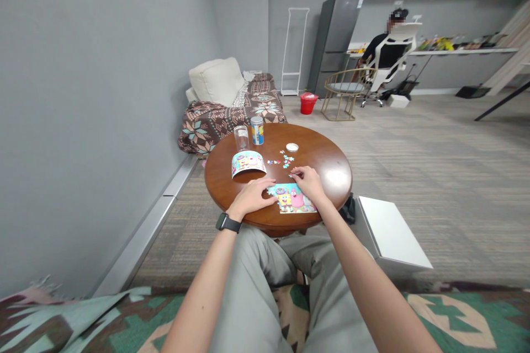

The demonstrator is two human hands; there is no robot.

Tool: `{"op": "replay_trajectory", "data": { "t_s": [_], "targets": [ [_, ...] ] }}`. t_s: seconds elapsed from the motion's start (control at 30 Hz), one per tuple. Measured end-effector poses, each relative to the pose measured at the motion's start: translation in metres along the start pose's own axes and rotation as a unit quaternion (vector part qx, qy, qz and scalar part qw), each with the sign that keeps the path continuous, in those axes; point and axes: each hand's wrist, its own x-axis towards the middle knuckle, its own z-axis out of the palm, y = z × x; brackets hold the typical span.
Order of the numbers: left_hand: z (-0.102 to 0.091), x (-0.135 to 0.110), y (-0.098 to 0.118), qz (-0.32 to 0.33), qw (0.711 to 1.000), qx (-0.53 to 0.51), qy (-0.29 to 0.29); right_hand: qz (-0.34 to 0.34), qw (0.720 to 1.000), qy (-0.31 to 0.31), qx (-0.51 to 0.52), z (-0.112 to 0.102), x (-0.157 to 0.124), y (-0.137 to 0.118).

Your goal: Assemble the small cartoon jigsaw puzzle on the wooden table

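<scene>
Wooden round table [327, 160]: left hand [252, 197] flat on the glossy puzzle [296, 202], right hand [308, 181] curled, grip unclear.

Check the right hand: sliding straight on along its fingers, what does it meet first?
Probably the loose puzzle pieces, just ahead of the right hand on the round table. Depth is hard to judge, but nothing else shows between them.

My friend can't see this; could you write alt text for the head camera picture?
A person's left hand and right hand rest on a cartoon jigsaw puzzle at the near edge of a round table. Loose pieces, a curved picture card, a glass and a tin lie beyond.
</scene>
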Motion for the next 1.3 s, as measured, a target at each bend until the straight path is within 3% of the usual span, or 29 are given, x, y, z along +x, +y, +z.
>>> {"op": "replay_trajectory", "data": {
  "t_s": [0.47, 0.6, 0.7, 0.8, 0.97, 1.3],
  "targets": [
    [-0.004, -0.002, 0.005, 0.001, 1.0, -0.015, 0.004, 0.015, 0.999, -0.011, 0.049, -0.001, -0.001, -0.002],
    [-0.006, -0.001, 0.0, -0.033, 0.993, -0.115, 0.026, 0.02, 0.998, -0.013, 0.051, -0.002, -0.001, -0.003],
    [-0.006, 0.001, -0.008, -0.071, 0.971, -0.222, 0.053, 0.022, 0.998, -0.008, 0.059, -0.001, -0.001, -0.003],
    [-0.004, 0.004, -0.017, -0.111, 0.955, -0.265, 0.08, 0.026, 0.997, -0.005, 0.07, -0.001, -0.001, -0.003],
    [-0.004, 0.002, -0.021, -0.135, 0.939, -0.292, 0.12, 0.032, 0.995, 0.002, 0.093, -0.003, -0.003, -0.006],
    [-0.004, -0.012, -0.017, -0.154, 0.938, -0.28, 0.133, 0.02, 0.997, 0.033, 0.063, -0.006, -0.005, -0.01]
  ]
}}
